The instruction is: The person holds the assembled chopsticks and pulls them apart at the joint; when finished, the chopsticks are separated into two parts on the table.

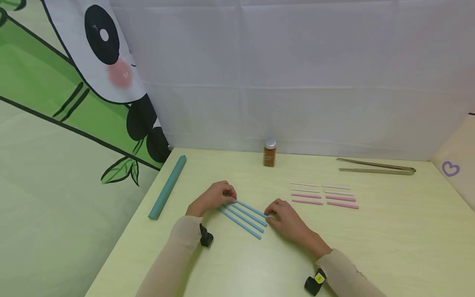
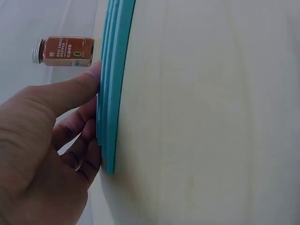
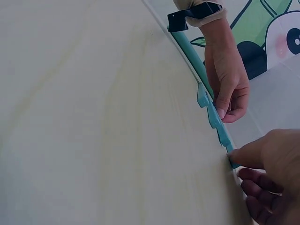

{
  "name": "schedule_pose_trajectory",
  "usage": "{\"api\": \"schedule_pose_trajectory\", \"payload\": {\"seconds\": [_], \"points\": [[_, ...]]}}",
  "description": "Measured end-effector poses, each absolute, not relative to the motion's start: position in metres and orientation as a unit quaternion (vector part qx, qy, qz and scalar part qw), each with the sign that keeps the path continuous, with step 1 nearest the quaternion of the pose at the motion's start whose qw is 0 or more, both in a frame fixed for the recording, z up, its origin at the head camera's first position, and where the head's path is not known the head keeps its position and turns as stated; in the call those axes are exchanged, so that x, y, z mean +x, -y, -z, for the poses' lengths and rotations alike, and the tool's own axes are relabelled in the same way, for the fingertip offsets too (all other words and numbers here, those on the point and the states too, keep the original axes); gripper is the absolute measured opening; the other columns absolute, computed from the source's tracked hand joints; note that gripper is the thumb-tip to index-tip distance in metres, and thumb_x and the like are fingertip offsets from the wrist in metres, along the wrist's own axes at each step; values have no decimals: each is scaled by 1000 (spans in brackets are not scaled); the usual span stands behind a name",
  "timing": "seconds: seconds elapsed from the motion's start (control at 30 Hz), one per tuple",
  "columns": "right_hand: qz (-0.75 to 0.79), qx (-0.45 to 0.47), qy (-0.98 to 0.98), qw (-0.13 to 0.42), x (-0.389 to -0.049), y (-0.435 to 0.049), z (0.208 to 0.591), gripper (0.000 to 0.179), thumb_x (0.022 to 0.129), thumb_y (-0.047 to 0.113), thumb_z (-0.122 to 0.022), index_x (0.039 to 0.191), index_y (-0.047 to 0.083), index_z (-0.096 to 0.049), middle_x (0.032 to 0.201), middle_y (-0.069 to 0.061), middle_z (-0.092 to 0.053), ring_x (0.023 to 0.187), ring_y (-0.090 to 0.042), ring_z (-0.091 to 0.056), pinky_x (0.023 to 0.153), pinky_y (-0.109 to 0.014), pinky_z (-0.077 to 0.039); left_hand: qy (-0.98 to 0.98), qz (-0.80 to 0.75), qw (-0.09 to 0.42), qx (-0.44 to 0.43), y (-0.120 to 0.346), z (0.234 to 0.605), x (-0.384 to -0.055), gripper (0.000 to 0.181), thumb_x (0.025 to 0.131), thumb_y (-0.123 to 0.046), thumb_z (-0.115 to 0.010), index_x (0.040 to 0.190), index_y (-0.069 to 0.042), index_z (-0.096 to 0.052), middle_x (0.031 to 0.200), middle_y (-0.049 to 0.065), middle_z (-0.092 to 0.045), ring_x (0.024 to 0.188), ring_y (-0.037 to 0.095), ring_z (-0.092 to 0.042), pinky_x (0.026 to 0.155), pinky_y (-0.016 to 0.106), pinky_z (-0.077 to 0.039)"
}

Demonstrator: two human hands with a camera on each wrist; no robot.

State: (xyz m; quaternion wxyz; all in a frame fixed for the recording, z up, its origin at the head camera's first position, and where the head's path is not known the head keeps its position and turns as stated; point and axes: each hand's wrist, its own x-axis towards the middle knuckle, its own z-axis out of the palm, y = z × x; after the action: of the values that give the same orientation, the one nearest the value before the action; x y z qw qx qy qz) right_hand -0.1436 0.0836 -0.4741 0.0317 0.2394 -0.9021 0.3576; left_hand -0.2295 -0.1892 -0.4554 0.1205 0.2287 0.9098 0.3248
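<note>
Several thin blue sticks [image 1: 240,222] lie side by side, slanting, on the pale table in the head view. At the left end of the farthest blue stick [image 1: 251,208], my left hand [image 1: 214,196] pinches with thumb and fingers. My right hand [image 1: 286,220] pinches that same stick's right end between thumb and index finger. The left wrist view shows the blue sticks [image 2: 115,89] edge-on, my left hand [image 2: 47,126] along their far side. In the right wrist view, my right hand [image 3: 281,161] touches the nearest visible stick end, its other fingers curled beneath.
Pink sticks [image 1: 341,198] and white sticks [image 1: 336,187] lie in two columns to the right. A red sweet pepper jar [image 1: 269,154] stands at the back. Metal tongs [image 1: 386,167] lie at the back right, a teal rod [image 1: 168,187] along the left edge.
</note>
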Motion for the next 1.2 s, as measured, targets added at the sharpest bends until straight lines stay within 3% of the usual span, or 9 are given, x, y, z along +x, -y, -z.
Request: {"api": "schedule_pose_trajectory", "payload": {"seconds": [0.3, 0.47, 0.57, 0.77, 1.2], "points": [[-371, 204, 905, 44, -141, -79, 470, 8, 86, 9, -68, 93, 12, -67, 96, 3, -61, 94, -14, -54, 85, -36, -47, -907, -320, 95, 257, 189, 451, -229, 4, 87, -17, -70, 84, -16, -67, 86, -4, -61, 82, 10, -53, 80, 29, -45], [-418, 164, 893, 37, -143, -81, 459, 9, 91, 9, -63, 98, 13, -66, 88, 4, -64, 81, -10, -56, 75, -28, -49, -905, -325, 91, 260, 181, 436, -224, 4, 89, -13, -67, 86, -13, -64, 86, -2, -63, 80, 11, -55, 77, 28, -47], [-425, 170, 888, 52, -147, -82, 454, 11, 91, 8, -64, 102, 11, -66, 86, 4, -63, 76, -9, -54, 69, -24, -48, -905, -314, 89, 273, 172, 425, -220, 2, 90, -12, -66, 90, -10, -66, 87, 0, -63, 79, 11, -56, 76, 26, -48], [-396, 203, 892, 78, -152, -82, 448, 11, 89, 10, -67, 100, 11, -69, 87, 4, -61, 77, -9, -53, 70, -24, -47, -904, -275, 105, 310, 148, 411, -209, 11, 92, -13, -64, 99, -12, -71, 88, 0, -60, 77, 10, -52, 71, 23, -45], [-368, 229, 897, 89, -154, -89, 446, 5, 88, 11, -69, 93, 11, -71, 85, 4, -62, 74, -7, -53, 67, -22, -47, -886, -287, 114, 346, 119, 412, -200, 8, 93, -11, -62, 98, -9, -69, 92, 1, -64, 80, 10, -54, 73, 22, -45]]}}
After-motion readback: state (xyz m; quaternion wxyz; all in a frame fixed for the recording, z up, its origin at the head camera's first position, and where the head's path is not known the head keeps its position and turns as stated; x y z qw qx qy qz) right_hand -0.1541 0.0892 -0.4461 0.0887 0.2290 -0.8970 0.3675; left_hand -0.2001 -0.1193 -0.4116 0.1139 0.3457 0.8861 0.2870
